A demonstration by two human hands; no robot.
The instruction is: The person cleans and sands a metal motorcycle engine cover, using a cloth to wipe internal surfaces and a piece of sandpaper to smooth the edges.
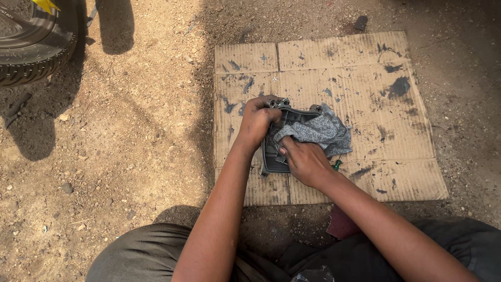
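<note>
Dusty, stony ground carries a flattened sheet of stained cardboard (pixel 365 78) that serves as a mat, keeping the dark ribbed metal part (pixel 276 151) out of the dirt. On it, the left hand (pixel 257 121) is clamped on the part's upper edge, apparently to steady it, while the right hand (pixel 305 162) presses a grey rag (pixel 321 130) against its face, fingers closed on the cloth. A green-handled tool (pixel 337 164) peeks out beside the right hand; a tyre (pixel 31 47) stands well apart

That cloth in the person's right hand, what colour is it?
Mottled grey; the cloth shows best in the head view, pressed against the dark part.
</note>
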